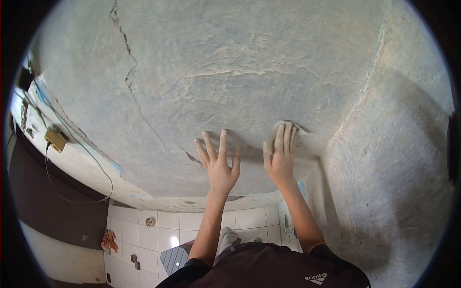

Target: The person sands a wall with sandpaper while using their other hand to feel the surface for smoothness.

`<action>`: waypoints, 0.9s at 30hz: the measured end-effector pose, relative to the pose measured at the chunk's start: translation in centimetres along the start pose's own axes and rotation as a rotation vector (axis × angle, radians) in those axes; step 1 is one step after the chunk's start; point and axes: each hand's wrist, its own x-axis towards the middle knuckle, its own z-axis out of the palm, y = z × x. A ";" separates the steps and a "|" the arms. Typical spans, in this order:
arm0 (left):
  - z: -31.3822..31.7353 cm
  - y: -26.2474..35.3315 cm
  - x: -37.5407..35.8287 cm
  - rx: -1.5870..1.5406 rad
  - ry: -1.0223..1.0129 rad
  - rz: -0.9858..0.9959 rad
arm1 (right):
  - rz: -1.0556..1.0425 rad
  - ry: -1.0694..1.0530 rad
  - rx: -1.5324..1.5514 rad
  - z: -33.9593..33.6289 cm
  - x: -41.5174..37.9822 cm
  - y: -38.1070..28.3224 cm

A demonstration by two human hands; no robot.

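Left hand (222,168) splayed, right hand (282,156) flat on a pad (273,138), long axis running up the wall (249,96).

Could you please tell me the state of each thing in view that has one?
Wall: cracked, rough in patches
Left hand: open, fingers spread
Right hand: fingers together over the pad
Pad: partly covered
Yellowish box: cable plugged in
Cable: hanging in a loop
Orange cloth: crumpled on the floor

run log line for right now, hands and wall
left hand: open, fingers spread at rough grey plaster wall | right hand: over flat greyish pad at wall, grip unclear | wall: cracked
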 end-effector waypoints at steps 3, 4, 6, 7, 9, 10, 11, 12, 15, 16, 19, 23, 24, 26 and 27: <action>-1.2 -0.8 -0.1 -0.013 -0.016 0.012 | -0.044 0.020 0.002 -2.2 5.3 -0.8; -1.6 -1.2 -0.1 -0.004 -0.013 0.005 | -0.077 0.035 -0.008 -3.1 7.0 -1.3; -2.6 -1.9 0.1 0.030 -0.071 0.056 | -0.085 0.041 0.015 -4.2 9.0 -2.3; -3.1 -2.0 0.2 0.043 -0.066 0.055 | -0.087 0.048 0.030 -4.3 9.4 -2.8; -4.1 -2.9 0.4 0.076 -0.071 0.027 | -0.090 -0.004 0.041 -3.2 7.5 -4.0; -4.6 -3.4 0.7 0.101 -0.078 0.007 | -0.090 -0.052 0.044 -2.5 6.1 -4.5; -5.0 -3.9 1.1 0.104 -0.071 0.005 | -0.085 -0.116 0.064 -1.3 4.2 -5.3; -5.5 -4.5 1.4 0.070 -0.034 0.004 | -0.087 -0.116 0.066 -0.6 3.2 -5.9; -7.2 -7.1 1.9 -0.002 0.035 0.015 | -0.110 -0.131 -0.003 0.7 2.7 -6.7; -7.8 -8.1 2.0 -0.043 0.067 0.023 | -0.114 -0.130 -0.005 0.6 3.9 -6.9; -9.7 -10.5 2.2 0.005 0.051 0.002 | -0.123 -0.048 -0.026 -0.5 7.9 -8.1; -11.4 -13.3 2.1 0.013 0.021 0.003 | -0.041 0.035 0.013 1.6 8.6 -11.6; -11.8 -13.9 2.0 0.024 0.008 0.004 | -0.051 -0.001 0.009 2.8 7.4 -12.8; -12.4 -15.3 1.7 0.034 -0.008 0.009 | -0.056 -0.034 -0.002 4.9 5.1 -14.9; -12.6 -16.0 1.6 0.049 -0.022 0.014 | -0.071 -0.096 0.034 5.6 4.1 -16.1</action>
